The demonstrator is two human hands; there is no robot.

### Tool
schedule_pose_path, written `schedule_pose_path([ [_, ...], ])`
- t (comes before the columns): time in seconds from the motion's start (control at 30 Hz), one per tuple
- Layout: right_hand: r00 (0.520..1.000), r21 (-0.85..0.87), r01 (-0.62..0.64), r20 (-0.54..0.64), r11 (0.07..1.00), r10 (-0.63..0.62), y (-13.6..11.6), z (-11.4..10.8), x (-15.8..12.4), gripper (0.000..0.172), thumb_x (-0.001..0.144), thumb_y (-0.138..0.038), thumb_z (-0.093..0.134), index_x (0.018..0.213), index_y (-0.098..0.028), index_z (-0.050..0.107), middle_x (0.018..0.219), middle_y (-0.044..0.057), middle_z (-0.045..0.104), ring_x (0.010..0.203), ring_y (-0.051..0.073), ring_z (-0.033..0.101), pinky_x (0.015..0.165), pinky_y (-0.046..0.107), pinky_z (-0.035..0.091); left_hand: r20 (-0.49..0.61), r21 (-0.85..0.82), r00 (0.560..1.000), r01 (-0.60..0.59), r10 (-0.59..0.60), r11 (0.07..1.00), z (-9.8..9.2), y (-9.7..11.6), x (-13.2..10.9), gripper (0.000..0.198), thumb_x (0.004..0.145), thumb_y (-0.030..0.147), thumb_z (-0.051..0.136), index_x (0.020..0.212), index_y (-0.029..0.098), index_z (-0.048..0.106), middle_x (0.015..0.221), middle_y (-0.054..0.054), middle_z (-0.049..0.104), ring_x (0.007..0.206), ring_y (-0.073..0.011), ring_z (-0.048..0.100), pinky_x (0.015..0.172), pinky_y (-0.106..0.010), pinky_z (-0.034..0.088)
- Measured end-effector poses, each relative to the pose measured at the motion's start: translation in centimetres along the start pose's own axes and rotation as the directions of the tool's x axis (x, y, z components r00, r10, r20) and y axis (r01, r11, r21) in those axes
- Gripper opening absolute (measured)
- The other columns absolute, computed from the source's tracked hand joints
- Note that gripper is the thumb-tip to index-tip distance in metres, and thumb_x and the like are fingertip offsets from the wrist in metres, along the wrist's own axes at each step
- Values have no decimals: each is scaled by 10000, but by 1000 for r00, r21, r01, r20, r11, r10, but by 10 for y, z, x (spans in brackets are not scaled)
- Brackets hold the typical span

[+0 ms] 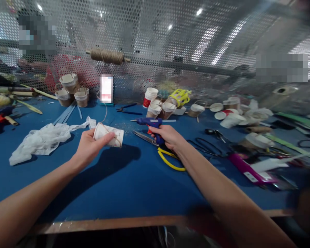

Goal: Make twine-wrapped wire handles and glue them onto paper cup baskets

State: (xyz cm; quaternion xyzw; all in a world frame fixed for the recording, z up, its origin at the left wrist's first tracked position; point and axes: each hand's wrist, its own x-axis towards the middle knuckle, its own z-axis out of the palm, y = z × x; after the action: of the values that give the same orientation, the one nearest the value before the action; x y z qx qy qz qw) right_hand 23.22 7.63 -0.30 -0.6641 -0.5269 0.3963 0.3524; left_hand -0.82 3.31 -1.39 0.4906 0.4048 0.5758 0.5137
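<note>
A white paper cup (109, 135), tipped on its side above the table, is in my left hand (95, 142), whose fingers wrap round it. Twine (106, 112) runs down to this cup from a spool (107, 55) at the mesh and crosses the cup's side under my thumb. My right hand (167, 135) grips a blue hot glue gun (155, 123) by its handle; its nozzle points left toward the cup, apart from it. A glue stick (169, 120) protrudes from the gun's back. Below the gun lie yellow-handled scissors (167, 160).
White lace fabric (42, 141) lies left on the blue table (113, 196). Twine-wrapped cups (81, 97) stand at the back, with pliers (129, 110) and a phone (106, 89). Loose cups (232, 120), black scissors (206, 148) and a purple tool (250, 170) crowd the right. Perforated metal mesh (150, 41) rises behind.
</note>
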Motion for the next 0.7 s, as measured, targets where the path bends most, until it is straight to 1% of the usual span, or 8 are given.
schedule_pose_path([
  [0.13,998,-276,16,-54,961,-32,7,3,24,325,820,-313,459,564,-131,542,613,81,602,512,117,527,493,221,391,12,-14,1000,17,-17,1000,1,0,-1,166,593,248,726,671,115,663,631,-15,676,537,-89,588,535,-180,485],
  [0.23,990,-478,11,-121,878,-79,9,7,34,319,806,-321,484,581,-115,576,665,134,623,687,209,593,618,275,414,32,-28,999,21,-20,999,2,0,-2,165,599,251,724,670,117,659,621,-9,668,531,-80,581,539,-174,485],
  [0.37,968,-638,25,-176,770,-177,0,10,27,256,778,-286,534,708,-61,634,905,224,609,950,318,534,779,369,374,55,-5,998,21,-20,1000,3,1,-3,159,610,264,716,662,126,654,621,-7,666,534,-83,578,542,-178,482],
  [0.43,956,-672,76,-161,737,-246,-11,12,14,241,776,-292,542,794,-75,647,991,203,587,1000,302,499,814,369,355,76,41,997,20,-23,999,4,3,-6,162,625,273,702,682,129,655,645,-17,675,548,-94,584,550,-191,482],
  [0.5,942,-659,216,-53,721,-331,-27,16,-5,281,794,-385,509,817,-147,657,929,105,614,913,215,533,787,303,374,109,133,994,14,-29,991,6,5,-9,168,636,281,688,710,133,659,666,-24,682,555,-104,583,548,-201,475],
  [0.57,856,-421,516,231,746,-462,-43,23,-25,362,840,-424,411,838,-153,651,807,63,626,756,162,555,684,273,401,151,261,988,-24,-16,965,7,5,-13,168,644,292,675,707,136,661,646,-23,674,535,-107,566,523,-204,454],
  [0.63,777,-253,600,410,759,-478,-56,33,-43,311,828,-388,442,818,-148,638,744,40,624,688,138,552,622,251,405,210,390,977,-123,42,913,7,4,-16,171,652,310,659,654,139,658,575,-11,640,489,-101,524,473,-199,408],
  [0.7,748,-220,623,449,751,-489,-64,43,-56,192,755,-301,558,826,-132,614,795,45,626,697,131,550,616,240,409,275,484,955,-236,109,843,6,2,-17,197,662,328,643,599,141,646,501,5,583,443,-89,464,425,-193,346],
])
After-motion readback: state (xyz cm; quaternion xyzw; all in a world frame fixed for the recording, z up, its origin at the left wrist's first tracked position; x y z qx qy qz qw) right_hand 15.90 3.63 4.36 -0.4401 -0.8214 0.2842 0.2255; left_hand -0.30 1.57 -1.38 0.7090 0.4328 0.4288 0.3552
